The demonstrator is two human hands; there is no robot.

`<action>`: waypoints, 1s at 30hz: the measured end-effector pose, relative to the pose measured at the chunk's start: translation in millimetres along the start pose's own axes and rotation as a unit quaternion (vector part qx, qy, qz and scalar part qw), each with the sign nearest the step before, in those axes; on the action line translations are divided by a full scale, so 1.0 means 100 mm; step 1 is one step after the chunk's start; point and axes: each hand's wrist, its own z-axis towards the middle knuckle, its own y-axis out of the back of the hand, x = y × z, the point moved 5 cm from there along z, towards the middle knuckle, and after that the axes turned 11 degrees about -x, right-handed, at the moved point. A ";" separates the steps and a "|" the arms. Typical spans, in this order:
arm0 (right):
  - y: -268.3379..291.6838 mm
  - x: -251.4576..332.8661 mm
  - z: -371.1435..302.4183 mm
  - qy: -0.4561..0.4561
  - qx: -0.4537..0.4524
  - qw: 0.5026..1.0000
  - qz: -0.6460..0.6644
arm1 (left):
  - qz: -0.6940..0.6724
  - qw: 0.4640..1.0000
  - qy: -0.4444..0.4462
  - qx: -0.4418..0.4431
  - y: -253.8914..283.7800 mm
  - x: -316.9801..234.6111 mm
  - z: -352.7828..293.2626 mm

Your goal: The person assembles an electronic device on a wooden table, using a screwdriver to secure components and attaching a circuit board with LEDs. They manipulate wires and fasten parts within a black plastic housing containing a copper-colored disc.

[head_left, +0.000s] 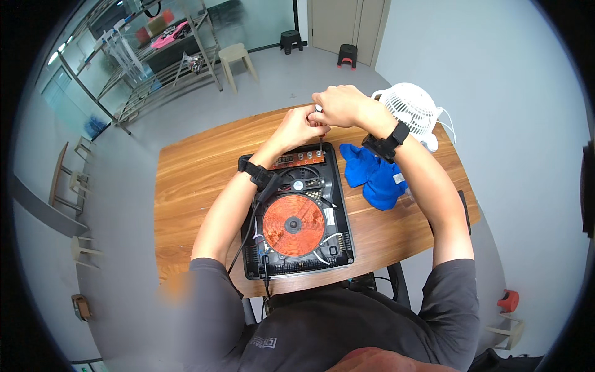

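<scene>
An opened induction cooker (347,245) lies on the table, its base up to view. Inside are a round copper coil (279,232), a small black fan (298,185) and a narrow orange-brown circuit board (291,160) along the far edge. Over the right end of that board stands a screwdriver (321,142), upright, its tip by the board. My right hand (342,105) is closed around the top of its handle. Lower down, the fingers of my left hand (299,131) pinch it near the shaft. Most of the handle is hidden by my fingers.
Right of the cooker lies a bundled blue cloth (379,183) with a white tag. A white fan (409,106) stands at the table's far right corner. A black cable (243,242) runs along the cooker's left side. Beyond the wooden table (192,186) are a metal rack and stools.
</scene>
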 end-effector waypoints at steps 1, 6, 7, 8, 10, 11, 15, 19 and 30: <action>-0.02 -0.02 0.02 -0.010 0.015 1.000 -0.015 | -0.009 1.000 -0.007 -0.009 0.01 -0.07 0.00; 0.03 0.03 0.07 -0.025 0.040 0.998 -0.048 | 0.051 0.999 -0.012 -0.007 0.08 -0.13 -0.02; 0.04 0.03 0.05 -0.011 0.005 0.999 -0.031 | 0.051 0.998 -0.017 -0.015 0.08 -0.10 -0.02; 0.02 0.02 0.00 0.000 -0.029 0.999 -0.014 | 0.031 0.999 -0.013 -0.016 0.07 -0.06 -0.02; 0.02 -0.02 -0.03 0.017 -0.066 0.998 0.014 | -0.009 1.000 -0.007 -0.017 0.04 0.02 0.00; -0.01 -0.04 -0.04 0.022 -0.064 0.997 0.028 | 0.014 1.000 -0.007 -0.009 0.02 0.01 -0.02; -0.04 -0.02 0.05 0.015 -0.030 0.999 0.012 | 0.034 0.999 -0.004 0.016 -0.02 0.02 -0.04; -0.03 0.04 0.11 -0.014 -0.026 1.000 0.000 | 0.019 1.000 0.000 -0.018 0.01 0.12 -0.01; 0.01 -0.02 0.05 0.016 0.012 1.000 0.005 | 0.047 0.998 -0.025 0.032 -0.08 0.20 0.04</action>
